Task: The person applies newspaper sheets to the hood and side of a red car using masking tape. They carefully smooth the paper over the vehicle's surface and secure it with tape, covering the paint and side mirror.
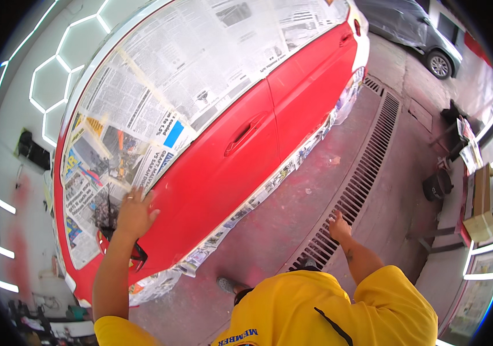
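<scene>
My left hand [134, 212] is open, with its fingers stretched out at the lower border of the newspaper masking [142, 104] on a car's side window. Its palm is over the red front door [206, 179], beside the door mirror area. Whether the palm presses on the panel is hard to tell. My right hand [339, 227] hangs in the air on my right, above the floor drain grate [367, 155]. Its fingers are loosely bent and slightly apart, and no object shows in it. A door handle [247, 134] sits farther along the red panel.
Newspaper strips [240, 216] line the car's lower edge. At the far right stands a plastic-covered grey car [431, 49]. A dark bucket [438, 184] and a cardboard box [482, 210] are at the right wall. Hexagonal lights [56, 81] hang at the left.
</scene>
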{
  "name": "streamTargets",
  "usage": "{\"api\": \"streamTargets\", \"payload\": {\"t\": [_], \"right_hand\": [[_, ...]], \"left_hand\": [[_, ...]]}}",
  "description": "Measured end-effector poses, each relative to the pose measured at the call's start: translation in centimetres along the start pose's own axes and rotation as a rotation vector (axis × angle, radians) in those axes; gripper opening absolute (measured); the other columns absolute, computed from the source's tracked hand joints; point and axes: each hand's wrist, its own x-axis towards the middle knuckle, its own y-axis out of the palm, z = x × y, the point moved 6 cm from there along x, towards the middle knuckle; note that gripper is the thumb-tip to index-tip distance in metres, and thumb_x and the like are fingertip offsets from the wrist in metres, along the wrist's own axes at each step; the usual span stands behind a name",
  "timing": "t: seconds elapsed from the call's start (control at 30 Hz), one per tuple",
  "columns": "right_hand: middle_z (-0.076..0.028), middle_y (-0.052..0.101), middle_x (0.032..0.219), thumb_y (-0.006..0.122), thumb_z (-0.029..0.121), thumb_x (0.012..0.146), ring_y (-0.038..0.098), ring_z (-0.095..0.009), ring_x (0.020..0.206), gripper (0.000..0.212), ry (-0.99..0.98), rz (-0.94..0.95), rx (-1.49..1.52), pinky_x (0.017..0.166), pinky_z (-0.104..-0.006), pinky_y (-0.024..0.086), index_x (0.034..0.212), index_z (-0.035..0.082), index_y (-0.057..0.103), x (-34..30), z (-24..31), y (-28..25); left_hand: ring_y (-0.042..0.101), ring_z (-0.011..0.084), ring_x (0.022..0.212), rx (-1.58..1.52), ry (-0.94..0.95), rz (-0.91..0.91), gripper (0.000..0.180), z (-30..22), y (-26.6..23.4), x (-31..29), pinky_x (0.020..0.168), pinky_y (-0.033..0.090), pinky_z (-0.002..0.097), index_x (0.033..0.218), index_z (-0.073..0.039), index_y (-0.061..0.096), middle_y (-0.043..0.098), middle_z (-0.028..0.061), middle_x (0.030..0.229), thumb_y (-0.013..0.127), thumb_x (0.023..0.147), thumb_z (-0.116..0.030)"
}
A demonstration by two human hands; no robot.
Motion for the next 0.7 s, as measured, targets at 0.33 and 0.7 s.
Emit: {"api": "streamTargets", "payload": {"t": [0.33, 0.7], "right_hand": [[-0.024, 0.080, 0.103, 0.075, 0.034, 0.094, 0.077, -0.046, 0.102, 0.046, -0.617, 0.481, 0.137, 0.089, -0.0537, 0.060, 0.129, 0.005, 0.070, -3.4, 8.1, 8.5], [-0.024, 0.078, 0.122, 0.064, 0.049, 0.099, 0.073, -0.047, 0.115, 0.052, -0.429, 0.659, -0.126, 0.106, -0.0538, 0.055, 0.129, 0.008, 0.076, -2.9, 19.8, 1.6]], "left_hand": [[0.075, 0.0284, 0.120, -1.346, -0.441, -0.001, 0.055, -23.6, 12.9, -10.7, 0.103, 0.058, 0.0426, 0.144, 0.002, 0.068, 0.077, 0.0213, 0.130, 0.079, 0.102, -0.032], [0.079, 0.0230, 0.101, -1.398, -0.653, 0.071, 0.042, -24.4, 21.5, -10.2, 0.090, 0.062, 0.0352, 0.129, 0.005, 0.075, 0.081, 0.0183, 0.111, 0.085, 0.095, -0.019]]}}
